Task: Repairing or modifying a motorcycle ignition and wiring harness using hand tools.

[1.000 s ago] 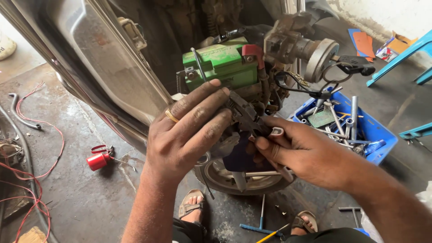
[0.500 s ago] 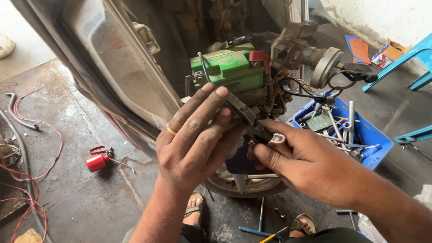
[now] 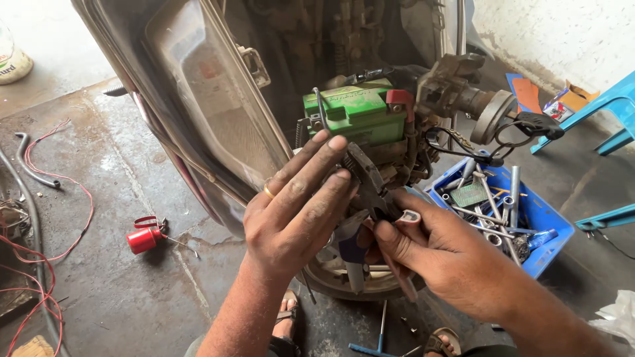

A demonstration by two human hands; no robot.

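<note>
My left hand (image 3: 294, 208), a gold ring on one finger, is spread flat with its fingertips against the wiring just below a green battery (image 3: 357, 116) mounted in an opened scooter body (image 3: 198, 112). My right hand (image 3: 436, 254) grips the blue handles of a pair of pliers (image 3: 367, 182), whose jaws point up toward the cables under the battery. A red terminal cap (image 3: 400, 99) sits on the battery's right corner. The spot where the jaws meet is partly hidden by my left fingers.
A blue tray (image 3: 529, 225) of spanners and sockets lies on the floor at right. A small red can (image 3: 144, 238) and red wires (image 3: 46, 251) lie at left. A T-handle tool (image 3: 377, 340) and my sandalled feet are below; a blue stool (image 3: 608, 106) stands far right.
Both hands have kept their hold and shifted slightly right and up against the wiring; my left fingers have straightened a little. The camera view has drifted.
</note>
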